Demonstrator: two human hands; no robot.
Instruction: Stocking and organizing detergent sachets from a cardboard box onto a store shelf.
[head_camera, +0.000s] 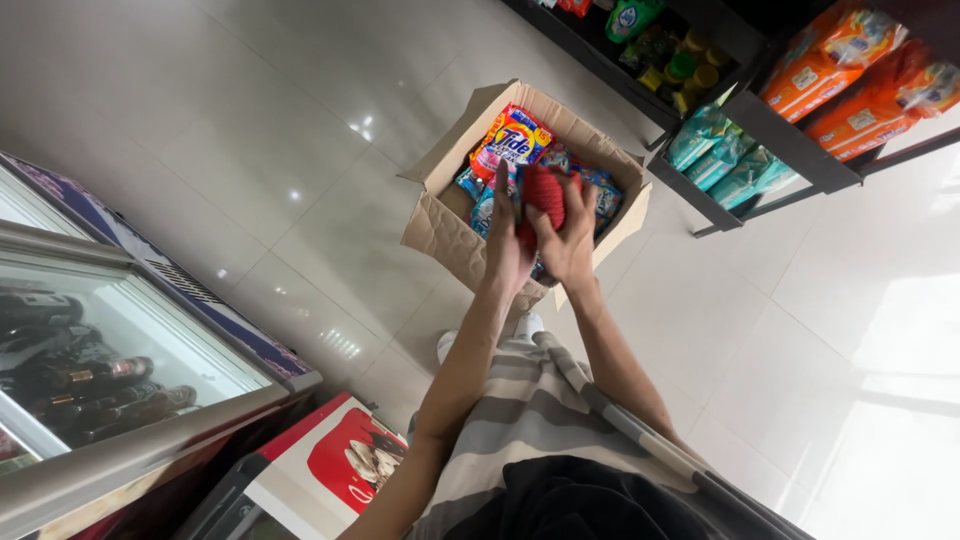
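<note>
Both hands, left hand (507, 245) and right hand (570, 240), have fingers wrapped around a red mesh pack (543, 195) over the open cardboard box (440, 225), centre frame. Looks mid-lift; clearing the flaps needs a steady grip.

Red ribbed packet (545, 195); brown cardboard box (440, 225); orange-and-blue detergent pouch (512, 140); glossy grey-white tiled floor (200, 120); grey-and-white striped cloth garment (540, 400); orange shelf packs (850, 70); teal packs (715, 150).

The box (440, 225) is matt brown corrugated cardboard with rough torn flaps. Inside it, the detergent packets (512, 140) are glossy printed plastic. The floor (250, 150) is smooth, polished tile that mirrors the lights. The freezer lid (120, 350) looks like clear glass in a metal frame.
</note>
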